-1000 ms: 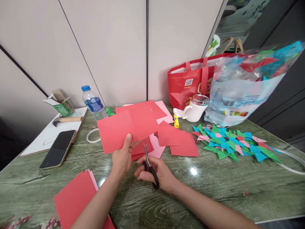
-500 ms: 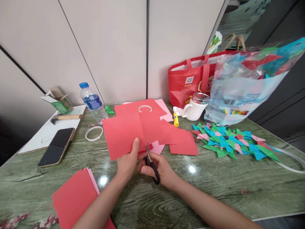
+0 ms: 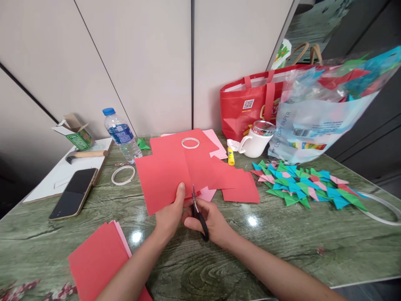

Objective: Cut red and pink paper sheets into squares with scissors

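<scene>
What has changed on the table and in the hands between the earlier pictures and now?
The left hand moved to the right, toward the scissors, bringing the red sheet with it. The rear tape ring, mostly covered at first, now shows. Nothing was taken or let go: the right hand keeps the scissors. The bottle, phone and mug stayed.

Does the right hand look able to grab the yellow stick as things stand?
Probably not: scissors occupy the right hand, though only flat red paper seems to lie before the yellow stick.
</scene>
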`<control>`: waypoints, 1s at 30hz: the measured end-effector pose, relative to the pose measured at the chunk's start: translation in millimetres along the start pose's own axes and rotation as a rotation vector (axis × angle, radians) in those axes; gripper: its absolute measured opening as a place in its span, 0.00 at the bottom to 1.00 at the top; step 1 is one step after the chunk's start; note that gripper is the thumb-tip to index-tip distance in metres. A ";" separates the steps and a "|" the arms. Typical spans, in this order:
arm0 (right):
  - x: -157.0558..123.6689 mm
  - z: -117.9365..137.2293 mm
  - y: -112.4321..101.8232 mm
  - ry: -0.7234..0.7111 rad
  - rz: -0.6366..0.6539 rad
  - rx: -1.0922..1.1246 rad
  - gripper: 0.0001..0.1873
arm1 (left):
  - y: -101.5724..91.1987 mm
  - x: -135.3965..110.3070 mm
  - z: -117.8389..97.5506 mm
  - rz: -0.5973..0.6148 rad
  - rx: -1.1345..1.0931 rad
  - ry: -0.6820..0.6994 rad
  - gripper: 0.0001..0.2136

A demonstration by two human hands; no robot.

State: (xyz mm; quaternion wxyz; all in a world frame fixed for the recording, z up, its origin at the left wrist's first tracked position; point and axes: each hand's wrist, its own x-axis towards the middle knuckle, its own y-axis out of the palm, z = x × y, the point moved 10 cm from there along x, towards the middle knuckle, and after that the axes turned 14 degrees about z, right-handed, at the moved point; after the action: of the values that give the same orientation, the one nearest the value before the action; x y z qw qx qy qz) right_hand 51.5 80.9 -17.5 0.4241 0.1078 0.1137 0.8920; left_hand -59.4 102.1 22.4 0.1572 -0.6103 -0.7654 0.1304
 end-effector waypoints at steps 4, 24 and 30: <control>-0.2 -0.1 -2.1 -0.004 -0.018 0.006 0.19 | -1.4 -1.3 0.5 -0.013 0.003 -0.020 0.17; -1.1 1.2 -6.4 -0.008 -0.068 -0.091 0.22 | 0.7 -2.1 4.3 0.009 -0.045 -0.031 0.15; -1.1 1.1 -5.9 -0.011 -0.062 -0.079 0.22 | 0.9 -2.2 3.7 0.013 -0.031 -0.028 0.15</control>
State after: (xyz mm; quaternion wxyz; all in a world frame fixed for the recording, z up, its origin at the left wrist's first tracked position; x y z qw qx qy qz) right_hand 56.8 83.8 -18.3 0.4559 0.0922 0.0792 0.8817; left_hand -59.6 100.1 18.5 0.1362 -0.6157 -0.7655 0.1282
